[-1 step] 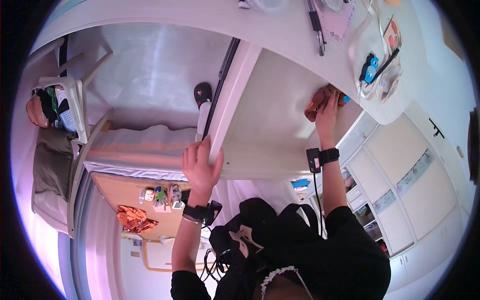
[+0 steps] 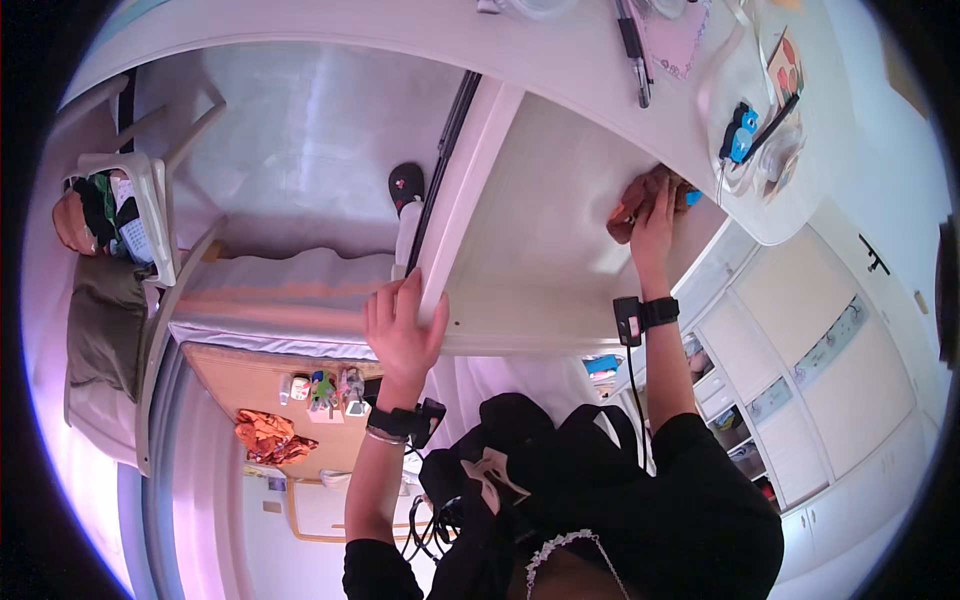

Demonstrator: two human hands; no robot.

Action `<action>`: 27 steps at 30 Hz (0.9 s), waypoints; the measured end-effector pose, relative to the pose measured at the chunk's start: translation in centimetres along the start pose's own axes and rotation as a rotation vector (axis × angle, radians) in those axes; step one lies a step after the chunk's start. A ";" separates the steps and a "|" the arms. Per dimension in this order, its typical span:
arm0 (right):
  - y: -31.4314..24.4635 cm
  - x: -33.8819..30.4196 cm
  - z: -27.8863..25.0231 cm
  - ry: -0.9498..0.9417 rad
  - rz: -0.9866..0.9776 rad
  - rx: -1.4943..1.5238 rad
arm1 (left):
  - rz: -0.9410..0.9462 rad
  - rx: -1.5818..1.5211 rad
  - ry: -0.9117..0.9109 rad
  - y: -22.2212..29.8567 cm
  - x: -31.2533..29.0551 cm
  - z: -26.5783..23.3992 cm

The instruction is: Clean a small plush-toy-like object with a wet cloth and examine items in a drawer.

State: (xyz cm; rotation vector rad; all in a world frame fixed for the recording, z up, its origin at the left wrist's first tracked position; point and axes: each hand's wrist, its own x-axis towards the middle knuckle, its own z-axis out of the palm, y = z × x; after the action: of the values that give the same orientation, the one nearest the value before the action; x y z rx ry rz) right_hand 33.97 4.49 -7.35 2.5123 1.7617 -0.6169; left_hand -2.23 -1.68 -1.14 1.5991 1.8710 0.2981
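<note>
Reddish-brown cloth (image 2: 627, 212), crumpled, folded; right fingers (image 2: 661, 203) over it, left fingers (image 2: 384, 308) at pale rim (image 2: 471, 180); both grips unclear.

The left one of two head-worn fisheye cameras looks steeply down over the person's black short-sleeved cloth top (image 2: 650, 510), very near, and faces across an open white box-shaped drawer (image 2: 555, 180) to a smooth white curved-edged tabletop (image 2: 400, 22) on the far side; its wide view takes in shiny grey floor (image 2: 300, 130) at left and tall white panelled cabinets (image 2: 865, 370) farther off at right
</note>
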 end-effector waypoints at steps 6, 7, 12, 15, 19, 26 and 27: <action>-3.3 -3.9 -1.3 -0.192 -0.104 0.125 | 0.014 0.025 0.048 0.4 0.1 0.1; -4.1 -3.7 -1.1 -0.244 -0.239 0.102 | 0.003 -0.001 0.045 0.5 0.1 0.0; -11.1 -2.4 0.9 -0.452 -0.735 0.028 | 0.000 -0.023 0.064 0.5 -0.1 0.0; -13.9 -3.5 2.3 -0.523 -0.912 -0.033 | 0.007 -0.007 0.074 0.5 0.1 0.0; -14.3 -5.2 3.4 -0.631 -1.018 0.014 | 0.007 0.004 0.081 0.7 0.0 -0.1; -10.8 -6.3 1.5 -0.877 -1.085 -0.033 | 0.022 0.011 0.110 0.2 -0.2 0.4; -10.1 -6.3 0.8 -0.919 -1.058 -0.064 | 0.027 0.006 0.107 0.2 -0.3 0.4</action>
State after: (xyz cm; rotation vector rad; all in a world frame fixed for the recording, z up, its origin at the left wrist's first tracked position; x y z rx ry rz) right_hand 22.76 2.36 -3.95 0.7262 2.3413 -1.3532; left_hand -1.83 -2.03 -1.23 1.6424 1.9338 0.3971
